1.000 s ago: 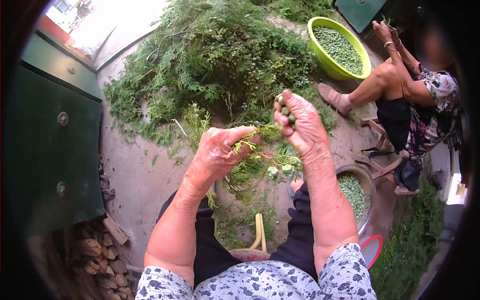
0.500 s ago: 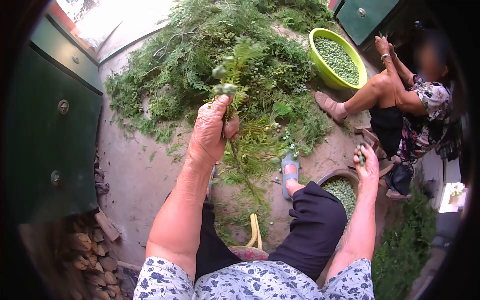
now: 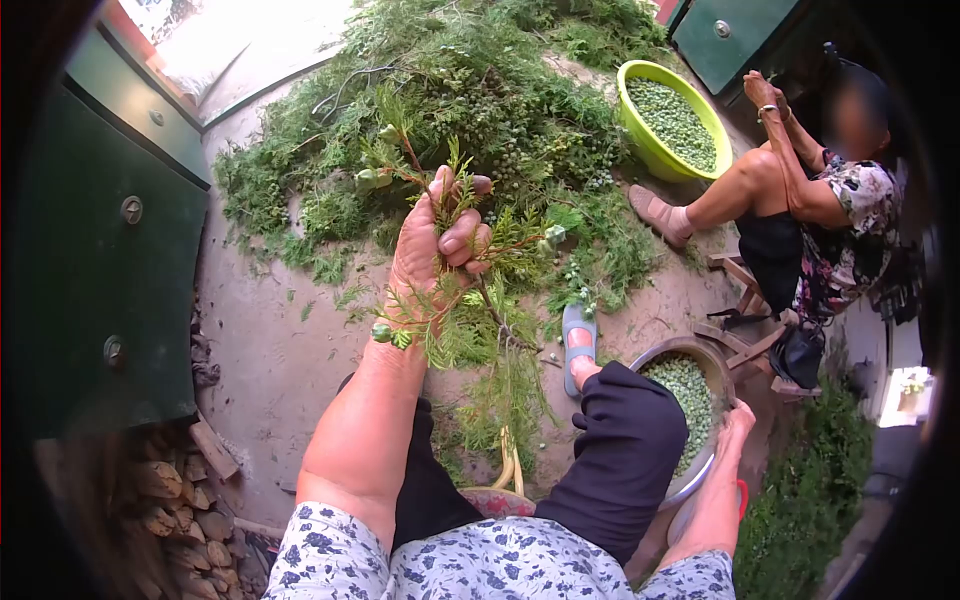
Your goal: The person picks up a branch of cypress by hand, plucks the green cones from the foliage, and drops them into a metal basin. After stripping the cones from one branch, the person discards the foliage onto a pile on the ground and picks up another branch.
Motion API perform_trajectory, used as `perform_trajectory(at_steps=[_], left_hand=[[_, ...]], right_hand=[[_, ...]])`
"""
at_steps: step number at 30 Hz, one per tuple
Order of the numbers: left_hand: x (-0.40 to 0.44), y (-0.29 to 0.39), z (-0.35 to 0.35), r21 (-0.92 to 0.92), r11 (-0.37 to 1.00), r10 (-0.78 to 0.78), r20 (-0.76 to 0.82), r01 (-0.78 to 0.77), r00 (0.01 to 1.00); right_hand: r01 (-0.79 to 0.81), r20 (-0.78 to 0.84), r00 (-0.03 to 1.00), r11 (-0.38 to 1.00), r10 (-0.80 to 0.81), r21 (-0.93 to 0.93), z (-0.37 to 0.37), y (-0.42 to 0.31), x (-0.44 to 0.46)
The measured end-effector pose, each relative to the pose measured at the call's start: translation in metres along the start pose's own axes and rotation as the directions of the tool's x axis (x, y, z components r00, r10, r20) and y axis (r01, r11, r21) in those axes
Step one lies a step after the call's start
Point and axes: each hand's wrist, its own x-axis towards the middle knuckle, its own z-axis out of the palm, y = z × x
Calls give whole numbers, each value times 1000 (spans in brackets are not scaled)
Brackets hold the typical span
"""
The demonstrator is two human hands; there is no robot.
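My left hand (image 3: 437, 245) is raised in front of me, its fingers closed around a leafy conifer branch (image 3: 490, 305). Green cones (image 3: 553, 236) sit on its twigs, which spread on both sides of my fist. Low on the right, my right hand (image 3: 735, 428) is at the outer rim of a metal basin (image 3: 722, 372), fingers curled at the edge and partly hidden. Many loose green cones (image 3: 680, 400) lie in that basin, beside my right knee.
A big heap of cut conifer branches (image 3: 450, 90) covers the floor ahead. Right of it stands a yellow-green tub (image 3: 640, 150) of cones, near a seated person (image 3: 800, 190). Green cabinets (image 3: 110, 260) and stacked firewood (image 3: 185, 510) are at left; more greenery (image 3: 810, 490) lies right.
My right hand, which held small green cones above the basin, has come down to its rim. The branch in my left hand has turned, and its side twigs now spread out.
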Motion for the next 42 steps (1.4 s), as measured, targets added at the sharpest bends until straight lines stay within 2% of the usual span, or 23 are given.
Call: perform_trajectory(at_steps=[1, 3, 4, 6, 7, 8, 10, 12, 14, 16, 18, 21, 22, 24, 28, 30, 32, 35, 36, 37, 38, 40, 42], left_hand=[[0, -1, 1, 0, 1000, 0, 0, 0, 1000], [0, -3, 4, -25, 1000, -19, -70, 17, 997], [0, -4, 4, -28, 999, -16, -69, 15, 997], [1, -5, 4, 23, 1000, -14, -131, 17, 991], [0, -5, 4, 22, 1000, -12, -131, 15, 991], [0, -5, 5, 15, 1000, -15, -155, 17, 988], [-1, -5, 4, 10, 1000, -19, -180, 21, 984], [-1, -6, 4, 41, 999, -6, -180, 14, 984], [-1, -8, 6, 40, 999, -7, -195, 15, 981], [-1, -7, 7, 39, 999, -5, -213, 14, 977], [-2, -8, 6, 112, 994, 24, -223, 1, 975], [-1, -10, 8, 122, 993, 24, -254, 7, 967], [-1, -11, 10, 124, 992, 23, -252, 9, 967], [-1, -12, 14, 155, 988, 38, -317, 12, 948], [-2, -14, 17, 158, 987, 40, -337, 15, 941], [-2, -16, 19, 162, 986, 20, -369, 43, 929], [-2, -18, 16, 174, 983, 11, -365, 57, 931], [-3, -21, 17, 268, 942, -64, -443, 200, 894], [-2, -25, 21, 267, 942, -68, -445, 205, 893], [0, -30, 26, 226, 958, -62, -440, 177, 896], [1, -34, 28, 184, 972, -54, -434, 147, 899], [0, -39, 19, 211, 968, -46, -381, 135, 923], [1, -39, 12, 241, 944, -165, -244, 224, 956]], right_hand=[[0, 0, 1000, 1000, 0, 0, 2, -10, -13], [226, 3, 971, 914, -239, -337, 5, -28, -37], [229, 3, 970, 913, -242, -338, 5, -31, -42], [250, 81, 958, 660, -277, -709, 2, -32, -47], [304, 140, 940, 581, -310, -755, -13, 0, -3], [306, 142, 940, 581, -311, -754, -11, -4, -9], [431, 183, 869, 524, -459, -735, 2, -25, -35], [605, 264, 740, 440, -619, -663, 24, -28, -22], [427, 268, 901, 807, -342, -407, 81, -119, -119], [385, 413, 861, 911, -296, -150, 110, -149, -141], [413, 528, 756, 908, -388, 76, 140, -192, -200], [263, 685, 601, 911, -411, 316, 181, -243, -307], [211, 722, 543, 902, -428, 376, 194, -248, -328], [249, 712, 469, 852, -523, 461, 221, -248, -359], [247, 724, 424, 838, -544, 486, 250, -243, -388], [290, 707, 362, 794, -608, 534, 258, -237, -389], [292, 679, 399, 788, -616, 542, 260, -237, -389], [362, 669, 421, 790, -612, 494, 260, -240, -384], [446, 635, 397, 744, -662, 497, 262, -240, -382], [526, 602, 367, 691, -710, 495, 264, -241, -380], [525, 602, 368, 693, -708, 494, 264, -242, -382], [684, 509, 300, 554, -807, 474, 264, -246, -386], [700, 496, 282, 530, -821, 478, 267, -246, -383]])
